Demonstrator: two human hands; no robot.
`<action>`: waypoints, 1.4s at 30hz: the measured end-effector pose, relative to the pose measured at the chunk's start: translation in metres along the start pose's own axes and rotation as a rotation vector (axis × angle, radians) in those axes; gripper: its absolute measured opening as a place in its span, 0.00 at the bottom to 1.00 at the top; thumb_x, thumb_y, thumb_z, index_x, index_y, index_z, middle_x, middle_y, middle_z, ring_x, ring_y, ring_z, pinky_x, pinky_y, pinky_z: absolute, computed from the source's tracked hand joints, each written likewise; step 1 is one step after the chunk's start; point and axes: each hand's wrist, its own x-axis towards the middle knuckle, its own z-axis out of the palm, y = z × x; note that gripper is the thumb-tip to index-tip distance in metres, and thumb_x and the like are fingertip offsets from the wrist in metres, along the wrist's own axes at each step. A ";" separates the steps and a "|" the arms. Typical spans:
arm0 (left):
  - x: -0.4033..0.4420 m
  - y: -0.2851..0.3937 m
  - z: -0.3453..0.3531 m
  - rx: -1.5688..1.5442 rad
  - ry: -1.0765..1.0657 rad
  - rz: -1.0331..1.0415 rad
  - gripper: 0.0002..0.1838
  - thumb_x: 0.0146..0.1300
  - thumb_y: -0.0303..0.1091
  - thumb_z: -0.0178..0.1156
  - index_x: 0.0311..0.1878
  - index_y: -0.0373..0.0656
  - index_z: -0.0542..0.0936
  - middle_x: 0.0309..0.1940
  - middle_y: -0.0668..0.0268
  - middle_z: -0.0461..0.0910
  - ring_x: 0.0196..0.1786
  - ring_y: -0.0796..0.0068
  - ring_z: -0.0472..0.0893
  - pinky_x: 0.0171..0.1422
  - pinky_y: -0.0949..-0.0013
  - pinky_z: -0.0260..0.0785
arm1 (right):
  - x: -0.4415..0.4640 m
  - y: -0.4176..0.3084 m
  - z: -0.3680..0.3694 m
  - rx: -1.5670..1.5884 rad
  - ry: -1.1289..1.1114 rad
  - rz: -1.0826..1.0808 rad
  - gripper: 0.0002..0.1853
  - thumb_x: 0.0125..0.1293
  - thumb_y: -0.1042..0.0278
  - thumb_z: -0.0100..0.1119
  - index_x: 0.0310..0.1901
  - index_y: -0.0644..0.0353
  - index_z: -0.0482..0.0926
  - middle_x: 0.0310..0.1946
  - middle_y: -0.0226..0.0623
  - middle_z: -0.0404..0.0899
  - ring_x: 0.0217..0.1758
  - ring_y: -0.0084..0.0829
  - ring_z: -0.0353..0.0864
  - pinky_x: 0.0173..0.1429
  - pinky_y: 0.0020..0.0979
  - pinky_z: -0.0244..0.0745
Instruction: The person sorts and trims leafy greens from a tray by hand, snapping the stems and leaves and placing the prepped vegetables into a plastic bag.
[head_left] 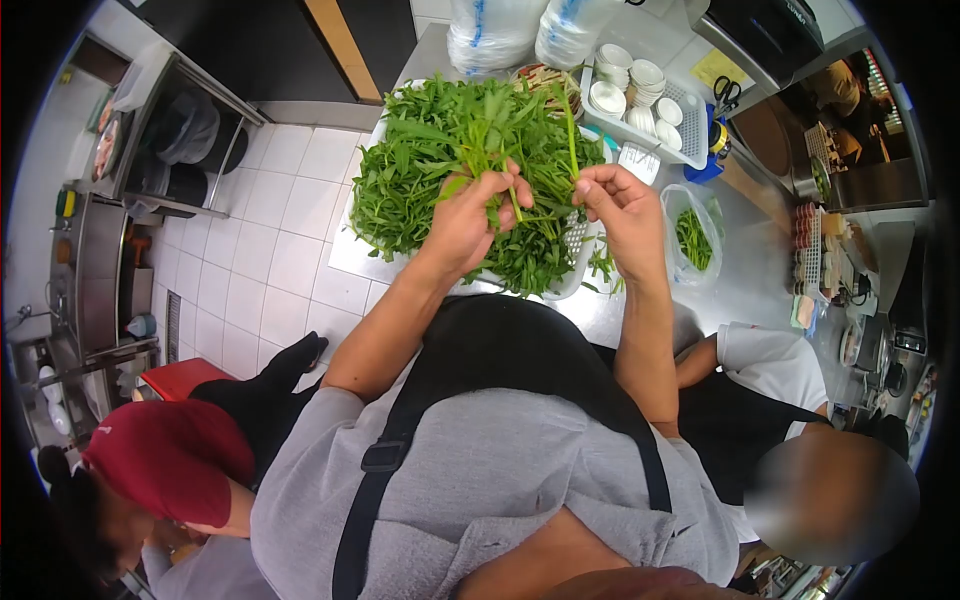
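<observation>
A large heap of leafy greens point(405, 180), long-leaved like water spinach, fills a white perforated basket point(582, 250) on the steel counter. Over the heap, my left hand point(468, 218) is closed around a few leafy stems point(488, 150). My right hand point(622, 205) pinches a single long green stem point(573, 135) between thumb and fingertips, upright at the basket's right side. To the right of that hand, a clear plastic bag point(665, 235) holds cut green stems point(692, 238).
Behind the heap stand plastic-wrapped stacks point(490, 45) and a white basket point(690, 150) of small white containers. Scissors point(727, 93) are at the back right. One person in a red shirt point(175, 460) is at my left, another in a black apron point(735, 440) close at my right.
</observation>
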 end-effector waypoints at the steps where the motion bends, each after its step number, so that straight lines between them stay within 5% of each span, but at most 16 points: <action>1: 0.000 -0.001 0.001 0.019 0.000 -0.033 0.14 0.76 0.37 0.54 0.57 0.39 0.75 0.33 0.65 0.78 0.27 0.82 0.66 0.31 0.76 0.58 | -0.001 0.002 0.004 -0.006 0.015 -0.019 0.07 0.71 0.69 0.66 0.43 0.64 0.84 0.32 0.27 0.84 0.31 0.14 0.74 0.37 0.19 0.69; 8: 0.001 -0.017 0.004 0.244 0.182 -0.034 0.14 0.74 0.40 0.60 0.51 0.39 0.82 0.27 0.72 0.75 0.27 0.86 0.68 0.27 0.78 0.54 | -0.008 0.018 0.035 -0.233 -0.083 -0.086 0.08 0.68 0.68 0.70 0.39 0.65 0.85 0.30 0.26 0.83 0.30 0.13 0.73 0.37 0.20 0.70; 13: 0.001 -0.005 -0.007 0.285 0.226 -0.048 0.13 0.71 0.43 0.65 0.43 0.41 0.85 0.27 0.74 0.77 0.27 0.86 0.71 0.25 0.79 0.54 | 0.011 0.033 0.040 -0.733 0.096 -0.295 0.10 0.60 0.67 0.72 0.35 0.65 0.84 0.28 0.41 0.80 0.31 0.36 0.80 0.37 0.34 0.75; 19: -0.023 0.048 -0.011 0.180 0.202 0.171 0.13 0.73 0.40 0.59 0.44 0.39 0.83 0.31 0.69 0.80 0.24 0.84 0.68 0.26 0.80 0.55 | 0.027 0.052 0.031 -0.580 0.122 -0.016 0.10 0.62 0.67 0.71 0.36 0.66 0.85 0.30 0.41 0.83 0.30 0.29 0.79 0.39 0.30 0.75; 25: -0.018 0.052 -0.033 0.152 0.068 0.172 0.13 0.75 0.41 0.54 0.37 0.42 0.77 0.39 0.60 0.81 0.38 0.76 0.74 0.41 0.73 0.65 | 0.025 0.036 0.004 -0.219 0.190 -0.050 0.09 0.68 0.67 0.68 0.40 0.65 0.86 0.28 0.25 0.81 0.28 0.17 0.74 0.36 0.22 0.70; 30: -0.009 0.024 -0.020 0.024 0.068 0.098 0.13 0.78 0.39 0.51 0.45 0.40 0.78 0.40 0.58 0.83 0.38 0.72 0.78 0.44 0.68 0.71 | 0.016 0.012 -0.007 -0.050 0.223 -0.079 0.09 0.72 0.67 0.66 0.41 0.65 0.85 0.30 0.22 0.80 0.31 0.12 0.72 0.35 0.18 0.66; 33: -0.007 0.007 -0.014 0.001 0.048 0.074 0.12 0.77 0.38 0.56 0.51 0.40 0.80 0.36 0.64 0.81 0.33 0.76 0.76 0.39 0.70 0.69 | 0.011 0.007 0.013 -0.117 0.258 -0.198 0.08 0.71 0.68 0.66 0.41 0.64 0.85 0.30 0.28 0.83 0.30 0.21 0.78 0.36 0.26 0.72; 36: -0.003 -0.017 -0.009 0.259 0.109 0.083 0.18 0.75 0.47 0.61 0.55 0.41 0.80 0.37 0.68 0.81 0.35 0.81 0.75 0.38 0.73 0.69 | 0.002 0.005 0.040 -0.571 0.047 -0.476 0.06 0.68 0.69 0.66 0.41 0.63 0.86 0.31 0.38 0.84 0.32 0.37 0.83 0.39 0.36 0.76; 40: -0.002 -0.008 -0.007 0.192 0.422 0.073 0.13 0.73 0.40 0.66 0.48 0.40 0.81 0.31 0.73 0.77 0.30 0.84 0.70 0.30 0.75 0.60 | 0.003 0.020 0.037 -0.652 0.054 -0.383 0.06 0.65 0.70 0.67 0.38 0.63 0.85 0.33 0.44 0.83 0.35 0.46 0.83 0.42 0.42 0.76; 42: -0.002 -0.006 -0.030 0.128 0.384 0.149 0.15 0.72 0.42 0.66 0.48 0.39 0.81 0.33 0.71 0.78 0.30 0.84 0.70 0.30 0.75 0.60 | 0.015 0.035 0.020 -0.761 0.159 -0.248 0.06 0.65 0.70 0.68 0.37 0.64 0.85 0.33 0.43 0.82 0.34 0.45 0.83 0.42 0.41 0.76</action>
